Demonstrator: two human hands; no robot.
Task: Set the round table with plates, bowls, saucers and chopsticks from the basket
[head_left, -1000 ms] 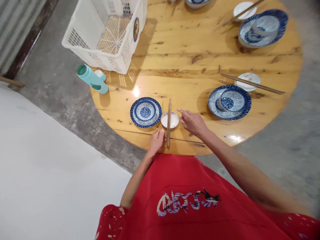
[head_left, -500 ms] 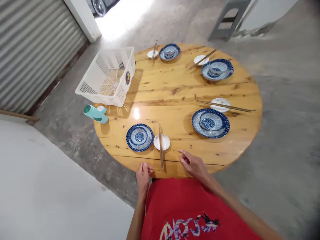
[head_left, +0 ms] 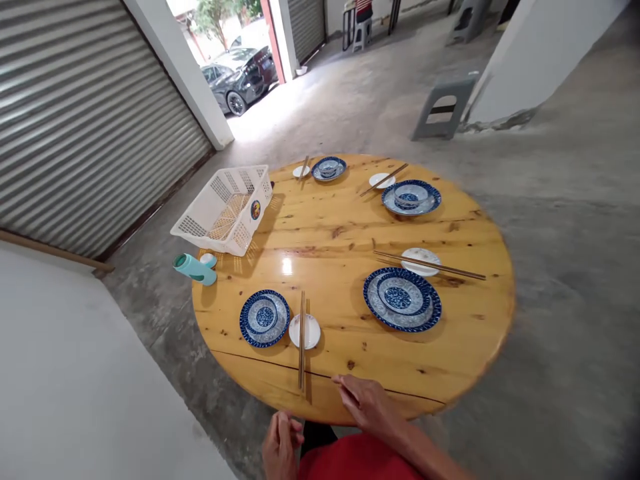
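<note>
My left hand (head_left: pixel 283 443) is just off the near table edge, its fingers loosely bent and apart, holding nothing. Over the table's near rim, my right hand (head_left: pixel 367 402) has its fingers partly stretched out and nothing in them. Closest to both hands is a pair of wooden chopsticks (head_left: pixel 301 360) lying across a small white dish (head_left: pixel 313 331). Left of that dish, a blue-patterned bowl (head_left: pixel 262 315) rests on a blue-rimmed plate (head_left: pixel 274 337). Farther right, a second bowl (head_left: pixel 399 297) sits on a larger-looking plate (head_left: pixel 404 322), with chopsticks (head_left: pixel 450 269) across a white dish (head_left: pixel 420 257) behind it.
The oval wooden table (head_left: pixel 320 227) carries two more settings at the far side, including a plate (head_left: pixel 435 200) and a plate (head_left: pixel 343 168). A white plastic basket (head_left: pixel 240 237) and a teal bottle (head_left: pixel 197 269) stand at left. A grey stool (head_left: pixel 443 110) is beyond the table.
The view has tilted up, bringing a car and doorway into sight. Both hands appear lower in the picture, still without anything in them. The dishes and chopsticks keep their places on the table.
</note>
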